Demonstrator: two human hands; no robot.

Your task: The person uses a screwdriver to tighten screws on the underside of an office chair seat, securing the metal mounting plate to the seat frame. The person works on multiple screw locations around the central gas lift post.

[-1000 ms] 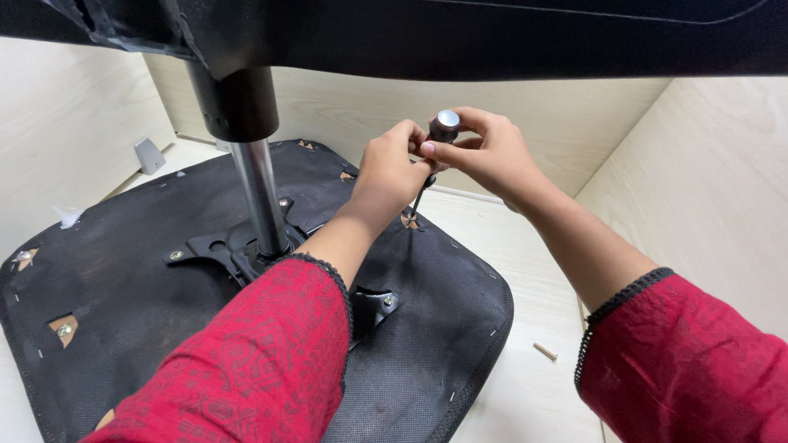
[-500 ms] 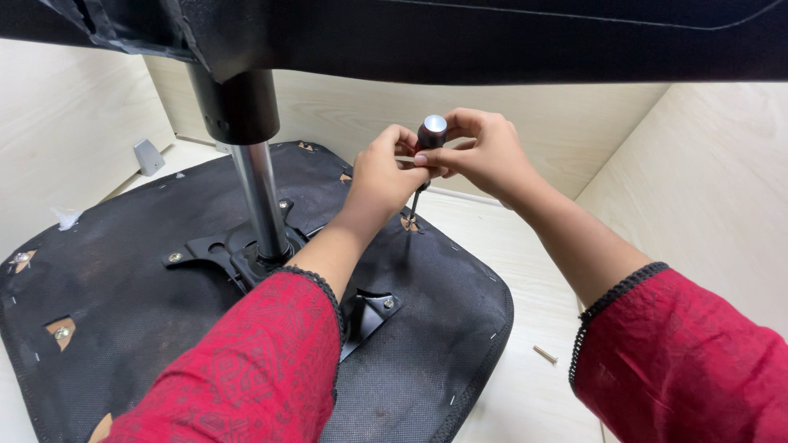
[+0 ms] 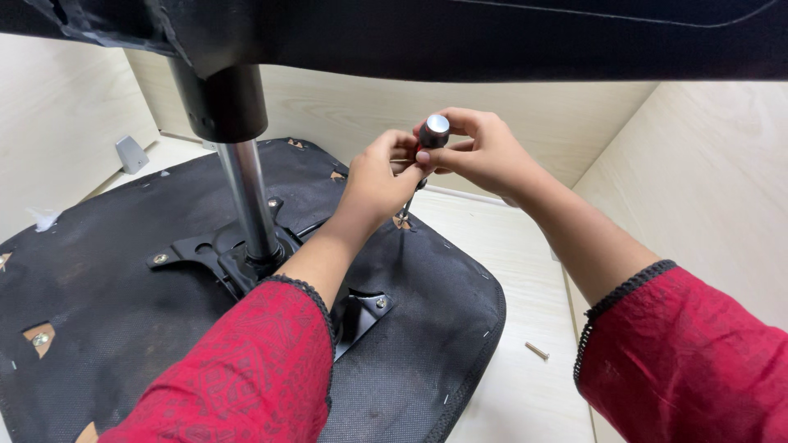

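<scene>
A screwdriver with a round silver cap on a dark, red-trimmed handle stands nearly upright above the far edge of a black fabric-covered chair seat underside, its thin metal shaft running down to a small opening in the fabric where the tip meets a screw hole. The right hand wraps its fingers closed around the upper handle, just under the cap. The left hand sits just beside it and touching it, its fingers curled together on the lower handle and shaft. Both forearms come out of red patterned sleeves with black trim. To the left of the hands a shiny steel gas-lift column rises from a black metal mounting plate bolted to the seat and enters a black sleeve under a dark chair base overhead, which caps the room above the hands. The seat's rounded, stapled edge curves past near the right forearm. Beyond it lies pale wood-grain floor, where a small loose screw rests well apart from the seat. Pale panels stand close behind and to the right.
</scene>
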